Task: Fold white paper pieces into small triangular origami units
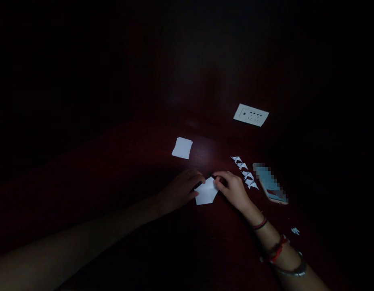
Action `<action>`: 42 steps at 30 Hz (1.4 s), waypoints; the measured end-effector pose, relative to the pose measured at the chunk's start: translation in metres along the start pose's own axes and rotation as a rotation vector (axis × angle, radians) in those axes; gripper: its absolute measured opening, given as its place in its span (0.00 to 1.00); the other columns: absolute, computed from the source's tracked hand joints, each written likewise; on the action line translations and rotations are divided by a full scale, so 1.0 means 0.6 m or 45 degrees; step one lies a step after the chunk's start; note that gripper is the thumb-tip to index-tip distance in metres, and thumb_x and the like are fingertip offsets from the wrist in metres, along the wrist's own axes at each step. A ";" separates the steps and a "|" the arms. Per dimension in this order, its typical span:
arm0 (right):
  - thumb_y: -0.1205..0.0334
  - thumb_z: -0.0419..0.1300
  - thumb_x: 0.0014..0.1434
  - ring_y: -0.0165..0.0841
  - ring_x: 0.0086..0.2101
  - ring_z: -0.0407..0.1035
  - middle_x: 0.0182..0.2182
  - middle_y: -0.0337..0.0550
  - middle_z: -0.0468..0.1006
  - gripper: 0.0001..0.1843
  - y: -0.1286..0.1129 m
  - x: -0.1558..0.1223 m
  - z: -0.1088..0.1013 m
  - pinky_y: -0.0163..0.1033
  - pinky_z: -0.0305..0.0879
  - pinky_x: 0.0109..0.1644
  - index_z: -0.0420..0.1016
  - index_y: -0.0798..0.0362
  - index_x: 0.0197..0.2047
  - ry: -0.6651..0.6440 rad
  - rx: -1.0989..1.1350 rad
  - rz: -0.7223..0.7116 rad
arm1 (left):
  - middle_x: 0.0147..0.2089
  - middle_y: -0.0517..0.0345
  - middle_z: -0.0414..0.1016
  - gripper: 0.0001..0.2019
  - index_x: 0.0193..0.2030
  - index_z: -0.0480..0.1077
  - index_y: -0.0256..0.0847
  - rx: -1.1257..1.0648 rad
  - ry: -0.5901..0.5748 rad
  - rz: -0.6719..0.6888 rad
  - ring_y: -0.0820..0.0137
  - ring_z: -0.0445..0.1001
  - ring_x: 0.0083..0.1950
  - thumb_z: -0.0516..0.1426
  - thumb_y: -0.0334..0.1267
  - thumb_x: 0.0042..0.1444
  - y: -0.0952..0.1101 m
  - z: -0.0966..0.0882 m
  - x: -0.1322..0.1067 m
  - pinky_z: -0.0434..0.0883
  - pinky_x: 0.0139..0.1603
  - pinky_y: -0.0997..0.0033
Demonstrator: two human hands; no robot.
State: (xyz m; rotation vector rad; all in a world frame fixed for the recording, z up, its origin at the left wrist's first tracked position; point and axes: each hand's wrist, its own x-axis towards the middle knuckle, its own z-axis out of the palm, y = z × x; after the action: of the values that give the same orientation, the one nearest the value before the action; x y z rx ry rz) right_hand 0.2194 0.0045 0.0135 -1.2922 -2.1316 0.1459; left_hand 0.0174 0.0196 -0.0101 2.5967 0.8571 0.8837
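Observation:
A small white sheet of paper (206,193) with a crease and its upper corners folded lies on the dark red table before me. My left hand (183,188) holds it by the left edge, thumb low and fingers near the upper edge. On the other side my right hand (234,189) has curled fingers and thumb at the paper's upper right edge. Bracelets circle my right wrist and forearm. Just right of that hand runs a row of several small folded paper pieces (248,177).
A stack of square white paper (182,148) lies beyond my hands. To the right are a phone (271,184), its screen blurred out, and a small whitish crumpled bit (295,230). A white socket plate (251,115) stands at the back. The surroundings are very dark.

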 end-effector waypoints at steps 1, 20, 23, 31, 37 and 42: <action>0.67 0.53 0.52 0.31 0.33 0.66 0.30 0.40 0.73 0.10 0.001 0.001 0.000 0.36 0.60 0.38 0.69 0.52 0.40 0.002 0.014 0.028 | 0.51 0.56 0.59 0.17 0.46 0.60 0.42 0.002 -0.009 0.022 0.67 0.54 0.55 0.55 0.28 0.48 0.004 -0.002 0.001 0.56 0.53 0.65; 0.59 0.61 0.42 0.28 0.23 0.66 0.25 0.38 0.73 0.25 0.004 -0.005 0.026 0.35 0.63 0.29 0.62 0.53 0.45 -0.001 0.382 0.532 | 0.43 0.56 0.66 0.15 0.43 0.63 0.41 0.090 0.022 -0.213 0.65 0.65 0.44 0.57 0.35 0.46 0.005 -0.007 -0.002 0.61 0.45 0.64; 0.60 0.61 0.41 0.28 0.25 0.66 0.27 0.39 0.73 0.27 0.007 -0.006 0.035 0.36 0.64 0.31 0.61 0.54 0.46 0.011 0.551 0.586 | 0.42 0.56 0.67 0.15 0.42 0.64 0.41 0.069 0.038 -0.292 0.65 0.65 0.43 0.57 0.35 0.45 0.006 -0.008 -0.002 0.61 0.45 0.63; 0.62 0.59 0.43 0.27 0.28 0.66 0.34 0.42 0.71 0.23 0.013 -0.009 0.038 0.37 0.65 0.35 0.63 0.54 0.45 0.067 0.616 0.553 | 0.43 0.58 0.66 0.15 0.42 0.63 0.42 0.075 0.022 -0.199 0.65 0.64 0.45 0.57 0.36 0.45 0.003 -0.007 -0.001 0.60 0.46 0.62; 0.63 0.60 0.42 0.26 0.27 0.64 0.35 0.43 0.69 0.24 0.011 -0.011 0.037 0.37 0.65 0.35 0.64 0.55 0.45 0.087 0.651 0.569 | 0.44 0.57 0.67 0.16 0.43 0.64 0.43 0.017 0.069 -0.206 0.65 0.64 0.46 0.57 0.34 0.45 -0.002 -0.005 -0.002 0.60 0.48 0.61; 0.64 0.60 0.42 0.27 0.25 0.65 0.30 0.40 0.71 0.27 -0.005 -0.006 0.028 0.36 0.65 0.33 0.60 0.54 0.47 0.179 0.900 0.626 | 0.46 0.61 0.67 0.17 0.44 0.64 0.45 -0.290 0.169 -0.329 0.69 0.65 0.46 0.58 0.34 0.44 0.003 -0.015 0.002 0.63 0.47 0.65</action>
State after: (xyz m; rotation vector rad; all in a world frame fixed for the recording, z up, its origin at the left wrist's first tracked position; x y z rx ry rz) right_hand 0.2086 0.0038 -0.0005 -1.2909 -1.3961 0.8945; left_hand 0.0133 0.0195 -0.0016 2.1944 1.0331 1.0202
